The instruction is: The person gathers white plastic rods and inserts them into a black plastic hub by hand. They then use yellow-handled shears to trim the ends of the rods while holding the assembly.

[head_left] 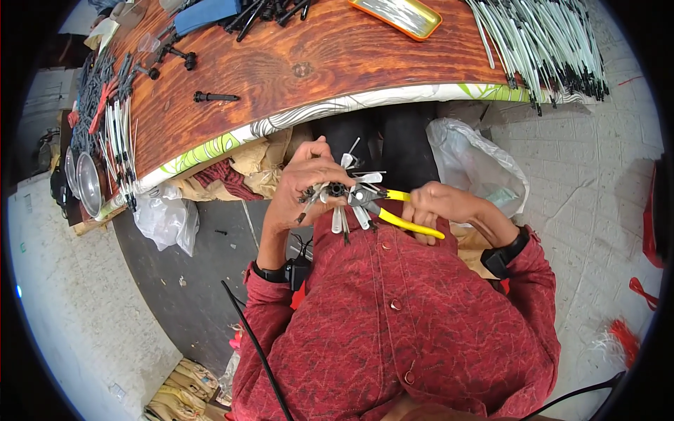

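In front of my lap, my left hand (309, 180) is closed around a small black hub (338, 189) with several short white and dark strips fanning out from it, like part of an umbrella frame. My right hand (441, 207) grips a pair of pliers (411, 224) with yellow handles. Their dark jaws point left and lie against the white strips at the hub's right side. From this view I cannot tell whether the jaws are clamped on a strip. Both hands are below the table's near edge.
The curved wooden table (281, 84) carries a black threaded rod (216, 97), an orange-rimmed tray (404, 15) and a pile of white rods with black tips (544, 49). More thin rods (119, 144) hang at the left edge. Plastic bags (477, 161) sit below.
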Demonstrator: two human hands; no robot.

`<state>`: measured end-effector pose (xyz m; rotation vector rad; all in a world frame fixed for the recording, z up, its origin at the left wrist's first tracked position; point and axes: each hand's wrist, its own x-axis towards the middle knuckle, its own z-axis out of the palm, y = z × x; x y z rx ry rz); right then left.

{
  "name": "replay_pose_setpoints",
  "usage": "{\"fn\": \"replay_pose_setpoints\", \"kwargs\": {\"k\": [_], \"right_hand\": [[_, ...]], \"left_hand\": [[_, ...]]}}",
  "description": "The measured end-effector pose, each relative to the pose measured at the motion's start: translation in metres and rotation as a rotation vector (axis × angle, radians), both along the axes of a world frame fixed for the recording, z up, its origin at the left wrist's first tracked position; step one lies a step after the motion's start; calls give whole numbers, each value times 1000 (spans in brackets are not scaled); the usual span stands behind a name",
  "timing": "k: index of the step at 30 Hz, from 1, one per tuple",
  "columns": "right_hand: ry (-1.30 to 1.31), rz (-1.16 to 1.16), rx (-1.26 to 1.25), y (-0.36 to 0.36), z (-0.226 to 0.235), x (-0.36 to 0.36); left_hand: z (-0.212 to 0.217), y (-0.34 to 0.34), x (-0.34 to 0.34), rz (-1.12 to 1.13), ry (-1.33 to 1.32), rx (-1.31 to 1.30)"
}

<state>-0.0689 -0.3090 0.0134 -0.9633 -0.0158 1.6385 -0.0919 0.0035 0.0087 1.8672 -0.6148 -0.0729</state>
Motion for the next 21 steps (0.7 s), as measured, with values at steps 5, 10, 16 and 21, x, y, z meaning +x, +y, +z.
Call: {"fn": "replay_pose_setpoints", "kwargs": {"k": [5,10,16,21], "right_hand": [[-1105,-101,-193,11,34,-18],[-872,-160,-190,10,30,-11],[-62,-60,-79,2,0,10],[-662,71,-153,7,8,0]], "left_hand": [[0,-1,2,29,-28,-8],[-1,0,4,70,-6,-12],[5,-3,3,69,77,-44],[-3,7,5,39,35,4]]}}
